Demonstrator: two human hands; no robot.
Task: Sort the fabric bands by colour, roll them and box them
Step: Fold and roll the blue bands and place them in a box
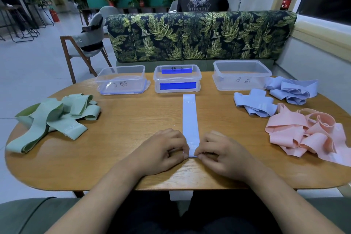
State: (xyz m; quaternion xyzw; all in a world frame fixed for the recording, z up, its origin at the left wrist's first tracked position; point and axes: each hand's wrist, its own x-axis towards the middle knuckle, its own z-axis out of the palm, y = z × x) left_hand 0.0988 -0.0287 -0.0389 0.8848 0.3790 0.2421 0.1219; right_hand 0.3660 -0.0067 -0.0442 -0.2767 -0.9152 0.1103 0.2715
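- Band (190,119), pale blue, is laid flat and straight down the middle of the wooden table (133,119). Its far end lies just short of the middle box (177,79), so it can presumably be rolled from the near end without twisting.
- Its near end is pinched at both corners. The left hand (163,150) grasps the left corner with curled fingers and the right hand (224,155) grasps the right corner likewise, so the first turn is judged to be started evenly.
- Loose bands are kept apart by colour, the green pile (51,116) at the left, the blue pile (254,104) and pink pile (307,135) at the right. Sorting appears to be done.
- The left box (121,80), middle box and right box (241,75) are lined along the far edge, within reach. No rolled band can be made out in them.
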